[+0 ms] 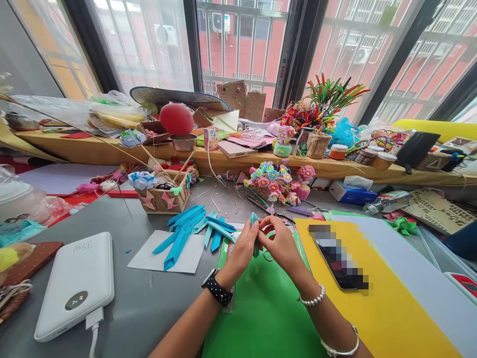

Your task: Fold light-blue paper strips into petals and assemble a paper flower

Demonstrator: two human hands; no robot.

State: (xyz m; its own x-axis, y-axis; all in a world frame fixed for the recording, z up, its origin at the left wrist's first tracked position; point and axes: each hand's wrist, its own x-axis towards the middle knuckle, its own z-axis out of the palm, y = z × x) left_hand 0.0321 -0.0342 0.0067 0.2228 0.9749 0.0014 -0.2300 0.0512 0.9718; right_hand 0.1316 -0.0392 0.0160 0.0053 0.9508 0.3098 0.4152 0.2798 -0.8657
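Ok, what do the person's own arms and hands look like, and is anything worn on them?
The left hand is bare, with a watch on its wrist, its black strap dotted white. The right hand is bare too, with a silver-coloured beaded bracelet at the wrist and a slim silver-coloured bangle farther up. No sleeves show.

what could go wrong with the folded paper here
The teal paper is held in the left hand, the right hand close against it, so a hard squeeze might crush its folds. The blue strips lie loosely piled beside the left hand; a careless sweep could scatter them.
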